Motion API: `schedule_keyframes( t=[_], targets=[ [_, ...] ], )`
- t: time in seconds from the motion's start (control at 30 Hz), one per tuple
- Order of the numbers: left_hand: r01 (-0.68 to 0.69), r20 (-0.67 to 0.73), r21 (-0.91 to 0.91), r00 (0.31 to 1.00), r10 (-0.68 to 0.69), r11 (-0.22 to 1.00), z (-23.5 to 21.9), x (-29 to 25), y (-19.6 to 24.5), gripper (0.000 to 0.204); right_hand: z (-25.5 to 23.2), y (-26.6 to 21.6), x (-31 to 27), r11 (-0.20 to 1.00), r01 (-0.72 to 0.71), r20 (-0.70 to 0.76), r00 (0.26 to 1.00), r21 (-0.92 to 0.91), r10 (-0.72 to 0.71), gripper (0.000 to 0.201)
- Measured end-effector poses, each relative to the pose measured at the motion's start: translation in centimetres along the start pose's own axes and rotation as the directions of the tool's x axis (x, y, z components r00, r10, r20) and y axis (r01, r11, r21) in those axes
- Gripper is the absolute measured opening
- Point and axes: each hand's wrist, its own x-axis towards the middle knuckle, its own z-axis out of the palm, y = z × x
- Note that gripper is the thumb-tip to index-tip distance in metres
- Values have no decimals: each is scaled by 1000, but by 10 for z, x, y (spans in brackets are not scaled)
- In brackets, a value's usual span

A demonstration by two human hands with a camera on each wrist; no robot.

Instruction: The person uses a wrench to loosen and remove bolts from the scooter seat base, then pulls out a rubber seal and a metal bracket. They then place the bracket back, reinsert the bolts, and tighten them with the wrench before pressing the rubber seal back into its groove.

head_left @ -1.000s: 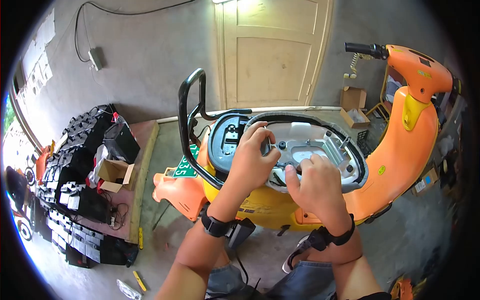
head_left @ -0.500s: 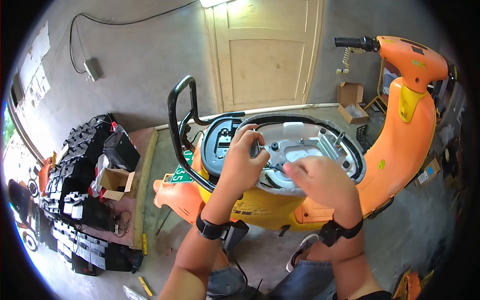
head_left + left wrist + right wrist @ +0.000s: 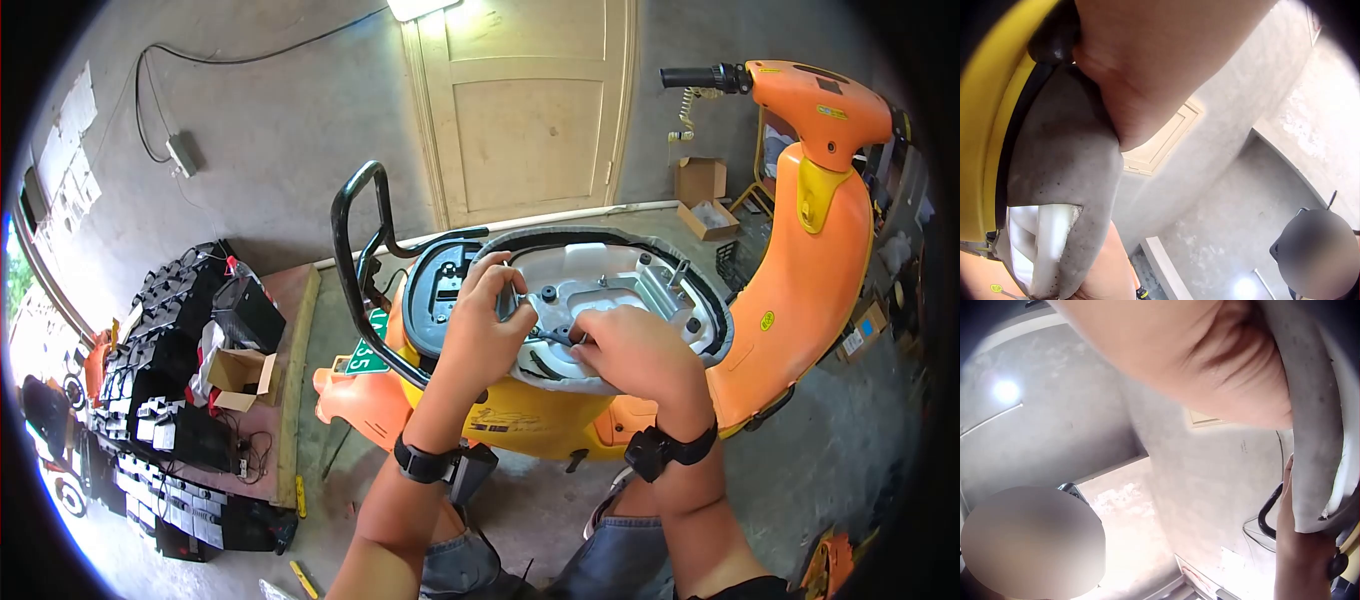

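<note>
The orange and yellow scooter has its white-lined compartment exposed inside a grey padded rim. At the compartment's left end my left hand curls its fingers and thumb round a small dark, shiny part. My right hand bends over the near rim, its thumb and fingertips closed at the end of a thin dark piece between the hands. In the wrist views, the left hand and right hand lie against the grey rim; their fingertips are hidden.
A black grab rail rises left of the compartment. Black batteries and an open carton stand on the left. Another carton sits by the wall, below the handlebar. A door is behind.
My right hand has moved slightly left, and its fingers have come down and closed on the thin dark piece. The left hand keeps its hold. The head view has shifted slightly.
</note>
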Motion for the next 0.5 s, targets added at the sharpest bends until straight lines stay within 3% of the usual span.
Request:
schedule_keyframes(
  t=[0.33, 0.43, 0.5],
  targets=[
    [4, 11, -5, 1000, -4, 1000, 0, 1, 0, 24, 7, 2, -4, 983, 125, -247, 956, -137, -156, 9],
    [-76, -25, 75, 997, 78, 994, 1, 1, -6, 24, 7, 1, -5, 987, 74, -226, 968, -144, -106, 9],
    [-33, -7, 30, 999, 33, 999, 0, 1, -1, 24, 4, -1, -4, 991, 52, -211, 974, -119, -77, 9]
  ],
)
